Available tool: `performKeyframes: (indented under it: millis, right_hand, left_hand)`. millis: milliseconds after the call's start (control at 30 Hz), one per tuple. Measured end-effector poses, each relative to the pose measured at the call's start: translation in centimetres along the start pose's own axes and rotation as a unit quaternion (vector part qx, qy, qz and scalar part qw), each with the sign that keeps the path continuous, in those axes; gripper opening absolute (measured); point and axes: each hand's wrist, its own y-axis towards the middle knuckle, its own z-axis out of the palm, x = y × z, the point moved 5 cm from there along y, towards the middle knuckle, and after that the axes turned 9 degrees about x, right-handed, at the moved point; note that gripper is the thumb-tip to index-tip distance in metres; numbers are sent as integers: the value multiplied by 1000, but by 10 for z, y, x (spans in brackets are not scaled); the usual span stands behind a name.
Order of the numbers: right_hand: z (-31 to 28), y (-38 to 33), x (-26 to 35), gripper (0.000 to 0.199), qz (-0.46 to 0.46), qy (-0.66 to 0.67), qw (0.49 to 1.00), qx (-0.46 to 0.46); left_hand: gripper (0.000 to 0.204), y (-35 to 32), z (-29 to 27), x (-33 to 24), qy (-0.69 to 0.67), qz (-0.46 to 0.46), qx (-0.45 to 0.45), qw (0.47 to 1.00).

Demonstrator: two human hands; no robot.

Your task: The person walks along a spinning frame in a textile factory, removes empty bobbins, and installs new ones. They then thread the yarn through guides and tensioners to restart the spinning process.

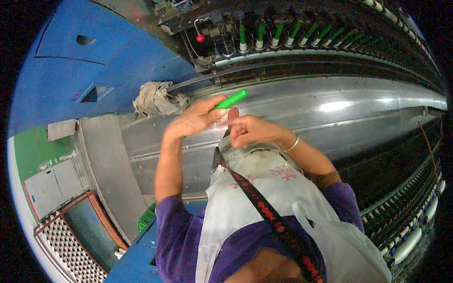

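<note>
Left of the grip (pixel 200 116) lies a crumpled beige cloth (pixel 158 100); beyond it, a red-knobbed metal lever (pixel 200 38); far left, a blue panel (pixel 113 56).

A: What sort of place is this?
B: A factory floor, probably a textile mill.
A: What shows that?
B: The long machine (pixel 302 53) at the top, with its evenly spaced row of green-and-white bobbins (pixel 277 37).
A: Only one machine?
B: No, a second frame (pixel 401 214) runs along the lower right, with white rolls (pixel 408 246) on it. Sheet metal (pixel 311 106) stretches between the two.
A: Anything else industrial?
B: A red-knobbed lever (pixel 200 38) at the machine's end and large blue panels (pixel 127 66) on the left.
A: And the clothing?
B: A white apron (pixel 292 188), fit for shop work.
</note>
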Motion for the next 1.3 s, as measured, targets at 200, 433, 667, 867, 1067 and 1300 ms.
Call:
performKeyframes:
  millis: [200,433,667,867,1067,1300]
  right_hand:
    - [-135,-82,-66,24,-242,677,682,-135]
    - [-289,-345,-81,14,-371,415,439,-706]
    - [-123,-63,15,17,-175,254,894,-324]
    - [-17,-19,60,31,-124,-231,963,-65]
    - [-48,-33,45,17,-100,387,904,-154]
    - [-35,-30,-47,21,132,205,967,-79]
  left_hand:
    - [34,0,2,24,-48,-28,6,998]
    - [33,-46,14,60,-5,-114,28,993]
    - [30,-9,-4,37,-63,-36,5,997]
    - [31,-31,-45,43,-76,-63,-79,992]
    - [32,-13,-28,99,-143,-63,-103,982]
    - [36,-3,-32,80,-15,-182,-148,972]
